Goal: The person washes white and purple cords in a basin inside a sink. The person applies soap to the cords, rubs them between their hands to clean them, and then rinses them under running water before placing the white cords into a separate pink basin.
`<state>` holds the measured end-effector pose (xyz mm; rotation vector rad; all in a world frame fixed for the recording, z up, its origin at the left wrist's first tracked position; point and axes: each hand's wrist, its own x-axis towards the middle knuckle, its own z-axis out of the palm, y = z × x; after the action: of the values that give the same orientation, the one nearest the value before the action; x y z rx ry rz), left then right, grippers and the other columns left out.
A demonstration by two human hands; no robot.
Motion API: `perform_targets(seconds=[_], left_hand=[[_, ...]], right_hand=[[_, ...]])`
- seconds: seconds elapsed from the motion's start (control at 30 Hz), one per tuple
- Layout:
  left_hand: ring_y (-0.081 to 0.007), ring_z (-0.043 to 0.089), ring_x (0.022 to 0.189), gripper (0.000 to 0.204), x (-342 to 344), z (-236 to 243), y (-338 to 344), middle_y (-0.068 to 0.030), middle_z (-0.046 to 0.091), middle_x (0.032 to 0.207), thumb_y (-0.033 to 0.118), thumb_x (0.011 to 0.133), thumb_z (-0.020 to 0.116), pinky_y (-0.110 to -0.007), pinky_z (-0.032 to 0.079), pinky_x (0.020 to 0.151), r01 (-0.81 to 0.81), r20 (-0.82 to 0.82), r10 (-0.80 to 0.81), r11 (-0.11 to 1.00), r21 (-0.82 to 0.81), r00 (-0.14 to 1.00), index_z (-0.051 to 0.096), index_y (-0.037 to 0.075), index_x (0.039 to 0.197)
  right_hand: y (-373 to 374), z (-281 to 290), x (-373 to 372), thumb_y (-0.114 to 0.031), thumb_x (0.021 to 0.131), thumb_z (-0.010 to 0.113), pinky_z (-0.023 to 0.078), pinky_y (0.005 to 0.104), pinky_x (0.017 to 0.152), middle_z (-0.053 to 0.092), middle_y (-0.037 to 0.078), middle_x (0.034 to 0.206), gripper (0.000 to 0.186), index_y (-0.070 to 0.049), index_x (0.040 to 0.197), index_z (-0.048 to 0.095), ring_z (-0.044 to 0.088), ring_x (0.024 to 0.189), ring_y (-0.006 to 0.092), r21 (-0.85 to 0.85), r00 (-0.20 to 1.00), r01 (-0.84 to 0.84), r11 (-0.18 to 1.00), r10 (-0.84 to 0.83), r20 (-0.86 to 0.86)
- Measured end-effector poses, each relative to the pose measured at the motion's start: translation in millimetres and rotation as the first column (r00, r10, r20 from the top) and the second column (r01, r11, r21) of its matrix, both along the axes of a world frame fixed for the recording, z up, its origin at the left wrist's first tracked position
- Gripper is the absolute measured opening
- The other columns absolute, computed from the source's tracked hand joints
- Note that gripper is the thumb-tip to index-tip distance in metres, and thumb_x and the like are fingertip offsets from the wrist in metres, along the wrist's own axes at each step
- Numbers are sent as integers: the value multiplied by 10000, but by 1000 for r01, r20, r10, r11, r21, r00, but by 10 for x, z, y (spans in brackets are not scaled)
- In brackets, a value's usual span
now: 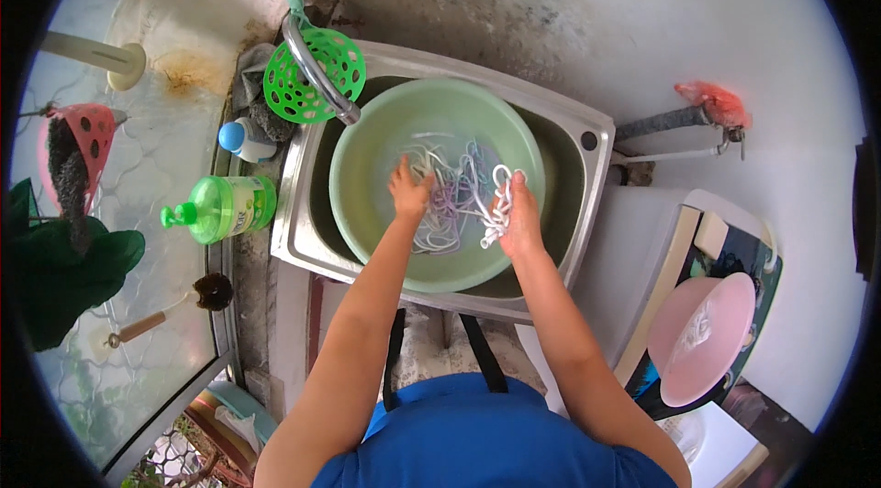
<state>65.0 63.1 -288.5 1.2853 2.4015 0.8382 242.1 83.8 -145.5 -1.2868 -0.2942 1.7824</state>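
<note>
In the pale green basin, set in the steel sink, lies a tangle of white, lilac and pale blue cords with what looks like water. My left hand is at the left of the tangle with fingers apart, touching or just above the cords. My right hand, on the basin's right side, grips a looped bunch of white cord. The curved faucet reaches over the basin's upper left rim.
A green perforated holder hangs at the faucet. A green pump bottle and small white bottle line the left ledge. On the right, a pink basin sits on a white appliance. A wall pipe is at upper right.
</note>
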Motion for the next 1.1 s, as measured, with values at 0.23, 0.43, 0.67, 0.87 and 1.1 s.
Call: perform_targets(seconds=[0.23,0.43,0.67,0.87,1.1], left_hand=[[-284,440,1195,651,445,-423,-392,-169,462,1289,326,742,661,-360,332,1002,364,775,-450,881,303,444,429,36,1277],[-263,485,1144,509,578,420,-513,-170,513,1243,264,775,623,-348,350,984,611,829,-417,782,118,374,501,25,1208],[-262,567,948,395,-151,309,-308,-126,536,1136,131,874,457,-337,460,845,-437,915,391,810,-391,-94,418,41,1257],[-298,415,1173,428,-446,207,-16,-161,356,1337,305,941,351,-452,367,985,-503,812,129,727,-468,-569,359,83,1307],[-332,374,1231,506,-483,143,147,-147,402,1333,413,935,352,-483,305,1020,-350,820,77,878,-325,-567,377,63,1299]], right_hand=[[194,235,-644,-448,858,564,414,239,453,518,-1,647,357,-92,836,548,510,547,110,46,979,-105,993,112,-170],[551,-28,-1185,-398,858,576,488,353,613,583,77,801,350,-48,865,569,559,656,184,89,894,-280,956,293,-339],[978,-1464,-1108,-180,739,635,427,428,818,570,183,933,317,-31,1010,567,531,905,359,170,338,-649,741,82,937],[668,-1409,-1399,-62,718,565,379,472,838,475,150,1154,322,-98,1037,586,438,1067,319,26,36,-987,-159,-64,997],[443,-1435,-1461,-116,739,581,426,474,793,519,131,1108,350,-109,1087,547,503,995,371,39,91,-865,500,80,993]])
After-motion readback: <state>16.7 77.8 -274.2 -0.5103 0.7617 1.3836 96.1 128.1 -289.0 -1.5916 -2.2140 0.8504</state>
